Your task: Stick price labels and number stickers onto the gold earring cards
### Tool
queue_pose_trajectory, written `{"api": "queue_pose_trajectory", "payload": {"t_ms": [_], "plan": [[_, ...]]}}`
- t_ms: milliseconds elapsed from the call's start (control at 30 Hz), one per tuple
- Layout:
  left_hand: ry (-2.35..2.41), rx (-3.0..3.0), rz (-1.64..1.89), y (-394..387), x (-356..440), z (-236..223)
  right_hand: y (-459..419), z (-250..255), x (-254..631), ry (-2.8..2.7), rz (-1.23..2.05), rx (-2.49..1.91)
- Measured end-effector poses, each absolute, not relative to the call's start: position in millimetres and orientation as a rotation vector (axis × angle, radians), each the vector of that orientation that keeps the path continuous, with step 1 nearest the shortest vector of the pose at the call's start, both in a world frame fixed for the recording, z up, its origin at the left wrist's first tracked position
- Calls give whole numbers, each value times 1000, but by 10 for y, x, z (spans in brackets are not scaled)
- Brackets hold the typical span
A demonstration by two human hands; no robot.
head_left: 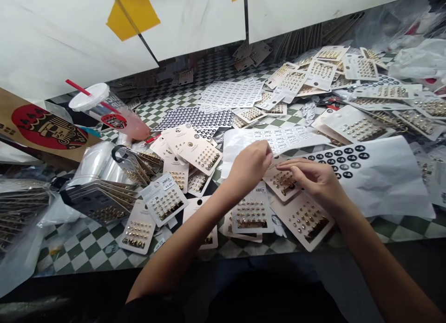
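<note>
My left hand (251,164) is closed, its knuckles up and its fingertips hidden behind the hand. It is just left of the top edge of an earring card (281,184) with rows of gold studs. My right hand (318,180) has its fingers drawn together with the thumb at that card's upper edge. Under and around my hands lie more cards: a price-labelled one (252,214) below my left hand and a tilted one (308,221) below my right. A sheet of round black stickers (365,179) lies to the right, with a price label sheet (278,139) behind.
A drink cup (114,116) with a red straw and a brown paper bag (42,125) stand at the left, near bundled cards (101,200). Loose cards (322,72) are heaped at the back right. A white panel (195,21) borders the checkered table (83,248).
</note>
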State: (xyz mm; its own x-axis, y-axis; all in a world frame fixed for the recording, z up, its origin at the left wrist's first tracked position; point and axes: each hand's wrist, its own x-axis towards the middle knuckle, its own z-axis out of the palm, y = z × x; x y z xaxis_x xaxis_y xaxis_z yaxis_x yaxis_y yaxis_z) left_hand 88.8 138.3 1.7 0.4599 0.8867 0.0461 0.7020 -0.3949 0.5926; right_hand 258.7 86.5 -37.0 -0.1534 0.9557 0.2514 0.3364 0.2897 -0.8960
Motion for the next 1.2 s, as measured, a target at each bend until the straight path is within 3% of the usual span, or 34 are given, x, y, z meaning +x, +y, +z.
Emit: {"api": "queue_pose_trajectory", "payload": {"t_ms": [367,500,667,867,1000,1200], "plan": [[1301,2165,486,1273,892,-65,846,-332,2511,-1603,893,-1278],[1490,1951,716,1359,812,-30,865,-368,2525,-1598,892,-1328],[1670,2369,1099,1168,709,62,751,-288,2483,-1373,865,-1337],[1311,2906,1076,545,786,-71,452,-159,2163,-1189,1148,-1157],[1433,2370,1270,395,748,-119,355,-175,2013,-1113,1168,-1176],[1362,1543,1199,350,484,-80,286,-217,1974,-1311,1108,-1296]]}}
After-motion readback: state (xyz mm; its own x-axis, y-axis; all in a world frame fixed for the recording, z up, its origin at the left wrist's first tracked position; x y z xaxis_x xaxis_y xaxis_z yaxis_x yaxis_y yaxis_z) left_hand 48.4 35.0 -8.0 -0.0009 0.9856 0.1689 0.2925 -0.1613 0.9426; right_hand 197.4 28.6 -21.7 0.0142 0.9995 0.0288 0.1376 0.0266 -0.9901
